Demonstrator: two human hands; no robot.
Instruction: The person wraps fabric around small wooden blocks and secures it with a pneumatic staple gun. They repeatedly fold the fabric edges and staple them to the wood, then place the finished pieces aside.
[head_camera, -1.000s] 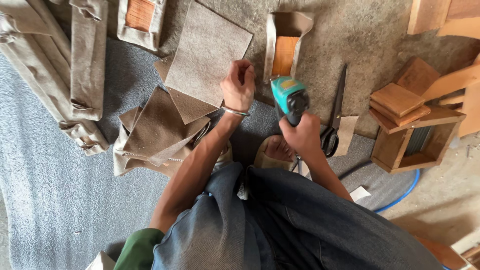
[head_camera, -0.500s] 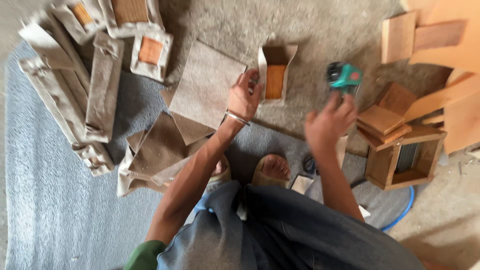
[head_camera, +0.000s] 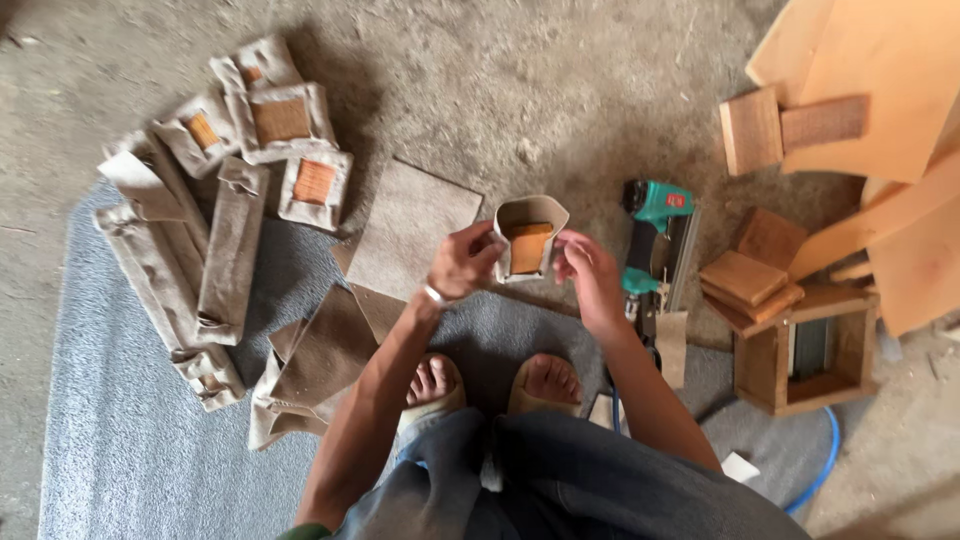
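Observation:
Both my hands hold a small wooden block wrapped in beige fabric, raised above the floor in front of me. My left hand grips its left edge and my right hand pinches its right edge. A teal staple gun lies on the floor just right of my right hand. A flat square of brown fabric lies on the floor left of the block, beside my left hand.
Several fabric-covered blocks and long padded strips lie at upper left. Loose fabric pieces sit on a grey mat. Small wood squares, an open wooden box, large boards and a blue hose are at right.
My right hand has set the staple gun down on the floor. Both hands have taken hold of the fabric-wrapped block and lifted it off the floor. The camera view has widened and moved.

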